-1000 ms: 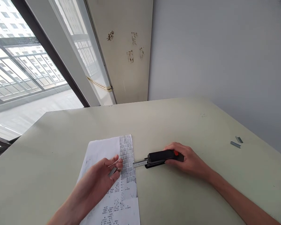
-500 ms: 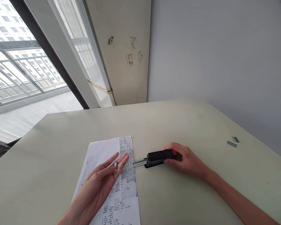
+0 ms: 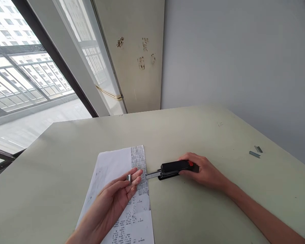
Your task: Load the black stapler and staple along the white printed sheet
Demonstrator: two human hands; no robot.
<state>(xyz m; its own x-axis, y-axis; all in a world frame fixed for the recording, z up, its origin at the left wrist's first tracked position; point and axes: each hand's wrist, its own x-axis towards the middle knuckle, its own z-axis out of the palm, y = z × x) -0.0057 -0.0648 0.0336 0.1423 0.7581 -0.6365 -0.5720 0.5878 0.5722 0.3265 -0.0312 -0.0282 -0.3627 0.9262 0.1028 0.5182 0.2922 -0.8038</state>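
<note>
Palm up over the paper, my left hand (image 3: 117, 195) pinches a short strip of staples (image 3: 128, 179) between thumb and fingers. Beneath it lies a white printed paper (image 3: 114, 154) with dense rows of staples or staple-like marks along its upper right edge. My right hand (image 3: 199, 169) grips the rear of a black stapler (image 3: 176, 166) with a red patch near its back. From the stapler's front a metal staple tray (image 3: 153, 175) sticks out to the left, its tip close to the paper's edge and my left fingertips.
Two grey staple strips, one nearer (image 3: 254, 154) and one farther (image 3: 258, 149), lie on the pale table (image 3: 180, 128) at the right. Small loose staples (image 3: 220, 124) are scattered near the back. A window stands at the left, a grey wall at the right.
My left hand has shifted slightly right and turned the staple strip so more of it shows, the fingers curling together. My right hand keeps its grip on the stapler. The view has moved slightly.
</note>
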